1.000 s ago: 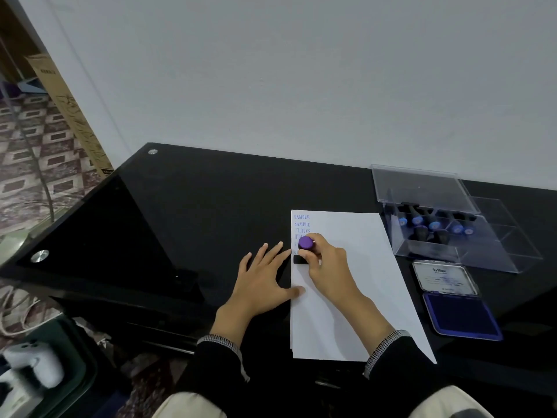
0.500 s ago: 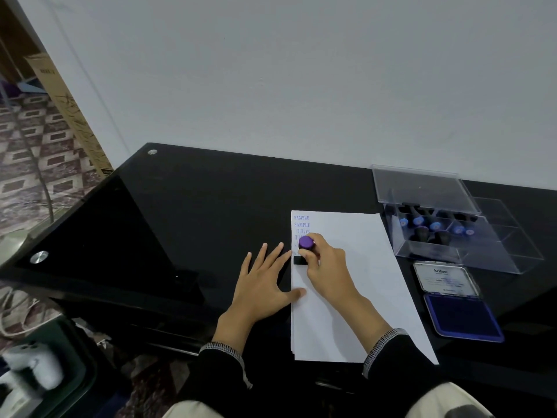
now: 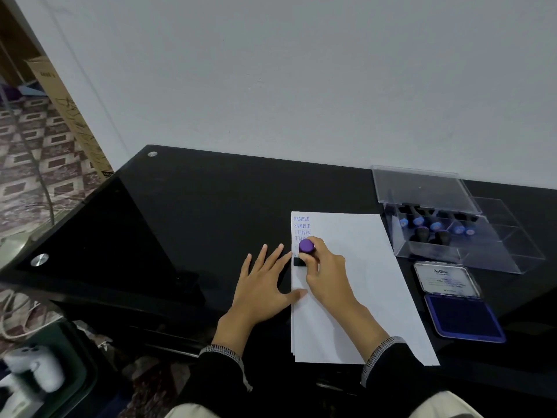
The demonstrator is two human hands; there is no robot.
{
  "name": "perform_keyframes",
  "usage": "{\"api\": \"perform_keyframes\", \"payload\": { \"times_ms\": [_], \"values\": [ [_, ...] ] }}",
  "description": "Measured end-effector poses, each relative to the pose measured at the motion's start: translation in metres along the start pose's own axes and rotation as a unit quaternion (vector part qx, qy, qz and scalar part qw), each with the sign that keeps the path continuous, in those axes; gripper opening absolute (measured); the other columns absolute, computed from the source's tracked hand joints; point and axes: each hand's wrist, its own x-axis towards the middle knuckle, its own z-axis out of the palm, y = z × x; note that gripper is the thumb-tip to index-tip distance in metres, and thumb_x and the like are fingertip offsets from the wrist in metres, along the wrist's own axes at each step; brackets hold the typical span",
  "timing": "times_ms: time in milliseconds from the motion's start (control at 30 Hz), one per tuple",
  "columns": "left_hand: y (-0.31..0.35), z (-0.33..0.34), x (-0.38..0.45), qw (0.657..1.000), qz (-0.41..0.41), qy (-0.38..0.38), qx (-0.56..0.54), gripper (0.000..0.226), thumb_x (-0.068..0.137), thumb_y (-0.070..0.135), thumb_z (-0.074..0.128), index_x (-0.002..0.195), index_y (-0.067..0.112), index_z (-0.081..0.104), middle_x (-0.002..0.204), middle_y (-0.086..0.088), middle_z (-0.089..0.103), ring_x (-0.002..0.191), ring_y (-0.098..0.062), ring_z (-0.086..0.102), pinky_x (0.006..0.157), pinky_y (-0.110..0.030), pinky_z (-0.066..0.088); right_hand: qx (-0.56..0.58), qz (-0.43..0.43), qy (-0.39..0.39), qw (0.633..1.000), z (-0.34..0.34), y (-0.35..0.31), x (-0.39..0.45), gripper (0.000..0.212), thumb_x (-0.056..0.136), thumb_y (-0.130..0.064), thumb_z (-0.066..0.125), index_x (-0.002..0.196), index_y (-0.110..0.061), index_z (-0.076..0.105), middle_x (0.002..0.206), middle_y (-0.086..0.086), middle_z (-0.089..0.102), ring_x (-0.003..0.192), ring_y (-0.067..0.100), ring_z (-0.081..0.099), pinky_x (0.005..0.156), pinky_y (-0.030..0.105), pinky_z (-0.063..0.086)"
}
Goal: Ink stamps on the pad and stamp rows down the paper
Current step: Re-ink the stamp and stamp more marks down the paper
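The right hand (image 3: pixel 327 274) grips the stamp (image 3: pixel 306 250) at the paper (image 3: pixel 355 285) left edge (left hand (image 3: pixel 262 285) flat): press straight down, then lift cleanly.

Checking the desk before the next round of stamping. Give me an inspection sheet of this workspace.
Surface: black glass table, glossy, against a pale wall.
Job's things: paper with SAMPLE prints down its left edge; purple-topped stamp upright on the paper; ink pad open, right of the paper.
Clutter: clear box of spare stamps, lid raised, behind the ink pad.
Hands: left hand flat, thumb on the paper's left edge; right hand grips the stamp, its fingers curled round the handle.
Cables: pale cords on the floor at left.
Surroundings: patterned floor, cardboard box leaning at the wall, white object low left.
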Motion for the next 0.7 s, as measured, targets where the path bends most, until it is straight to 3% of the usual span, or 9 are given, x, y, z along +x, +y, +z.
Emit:
{"api": "perform_keyframes", "payload": {
  "times_ms": [67, 167, 233, 300, 400, 500, 700],
  "values": [
    [0.001, -0.001, 0.000, 0.999, -0.009, 0.024, -0.035, 0.063, 0.091, 0.060, 0.040, 0.148, 0.039, 0.023, 0.158, 0.018, 0.009, 0.146, -0.007, -0.005, 0.117, -0.036, -0.008, 0.009, -0.007, 0.008, 1.000, 0.001, 0.000, -0.004, 0.036, 0.093, -0.013, 0.057, 0.128, -0.011, 0.051, 0.122, 0.006, 0.061, 0.087, 0.010, 0.054, 0.071, 0.005, 0.041],
    [0.001, -0.005, 0.005, 0.987, -0.040, 0.118, -0.101, 0.038, 0.096, 0.036, 0.050, 0.134, 0.034, 0.050, 0.145, 0.017, 0.042, 0.140, -0.003, 0.024, 0.112, -0.026, 0.012, 0.014, -0.011, 0.001, 1.000, -0.002, 0.000, 0.001, 0.030, 0.094, -0.013, 0.055, 0.124, -0.012, 0.052, 0.113, 0.005, 0.063, 0.083, 0.012, 0.056, 0.067, 0.005, 0.041],
    [0.000, -0.010, 0.011, 0.979, -0.042, 0.165, -0.111, 0.030, 0.096, 0.026, 0.052, 0.125, 0.031, 0.059, 0.130, 0.015, 0.056, 0.127, -0.004, 0.042, 0.103, -0.021, 0.026, 0.013, -0.006, -0.007, 1.000, -0.004, 0.000, 0.007, 0.025, 0.095, -0.013, 0.053, 0.120, -0.014, 0.053, 0.104, 0.004, 0.063, 0.082, 0.016, 0.057, 0.066, 0.009, 0.042],
    [-0.001, -0.014, 0.016, 0.978, -0.027, 0.175, -0.114, 0.028, 0.097, 0.021, 0.050, 0.121, 0.030, 0.061, 0.122, 0.014, 0.060, 0.121, -0.006, 0.046, 0.099, -0.020, 0.032, 0.015, -0.004, -0.008, 1.000, -0.004, 0.000, 0.009, 0.024, 0.095, -0.013, 0.053, 0.120, -0.014, 0.053, 0.105, 0.005, 0.063, 0.079, 0.014, 0.056, 0.065, 0.007, 0.041],
    [-0.006, -0.015, 0.023, 0.986, -0.006, 0.149, -0.078, 0.031, 0.100, 0.023, 0.045, 0.127, 0.032, 0.057, 0.137, 0.011, 0.050, 0.140, -0.012, 0.028, 0.116, -0.031, 0.018, 0.004, 0.001, -0.008, 1.000, -0.001, 0.002, 0.003, 0.034, 0.094, -0.016, 0.055, 0.128, -0.014, 0.050, 0.121, 0.006, 0.061, 0.083, 0.011, 0.053, 0.068, 0.004, 0.040],
    [-0.009, -0.012, 0.024, 0.992, -0.008, 0.115, -0.047, 0.036, 0.102, 0.031, 0.038, 0.136, 0.039, 0.048, 0.153, 0.006, 0.030, 0.147, -0.015, 0.005, 0.118, -0.034, 0.000, 0.008, -0.006, 0.001, 1.000, 0.002, 0.002, -0.002, 0.037, 0.093, -0.015, 0.056, 0.130, -0.011, 0.049, 0.125, 0.008, 0.061, 0.084, 0.009, 0.053, 0.065, -0.003, 0.038],
    [-0.008, -0.008, 0.023, 0.994, 0.003, 0.105, -0.006, 0.038, 0.102, 0.032, 0.035, 0.137, 0.044, 0.044, 0.157, 0.004, 0.022, 0.148, -0.017, -0.005, 0.119, -0.035, -0.004, 0.003, -0.008, -0.003, 1.000, -0.002, 0.001, 0.006, 0.035, 0.094, -0.015, 0.055, 0.129, -0.012, 0.049, 0.123, 0.009, 0.062, 0.082, 0.008, 0.052, 0.065, -0.003, 0.038]
  ]
}}
